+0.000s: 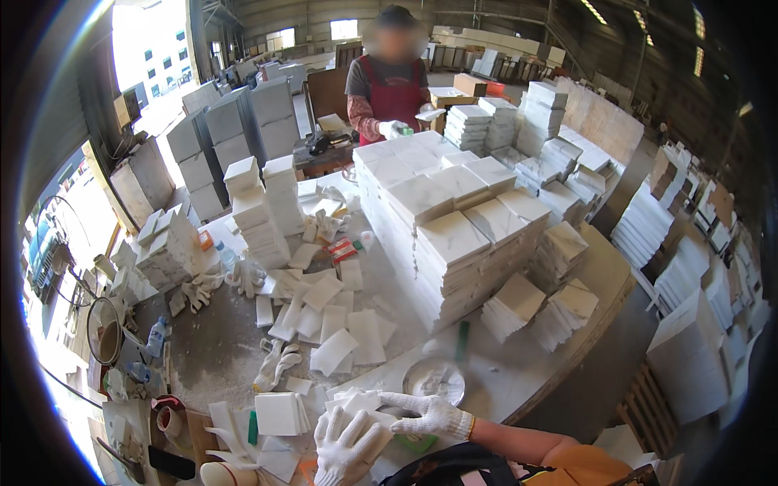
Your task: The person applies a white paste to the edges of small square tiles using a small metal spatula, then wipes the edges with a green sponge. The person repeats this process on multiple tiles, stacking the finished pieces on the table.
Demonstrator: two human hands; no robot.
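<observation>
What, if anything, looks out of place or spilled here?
Loose tiles lie jumbled left of the big stack, overlapping at odd angles rather than piled squarely. Pale dust is scattered beside them, which looks messy.

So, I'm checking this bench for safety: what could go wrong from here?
The round dish of white material sits just beyond the right hand, so a careless sweep could tip it. Loose white tiles overlap untidily and might slide or chip if nudged. A narrow tile stack behind them looks uneven and could topple if bumped.
</observation>
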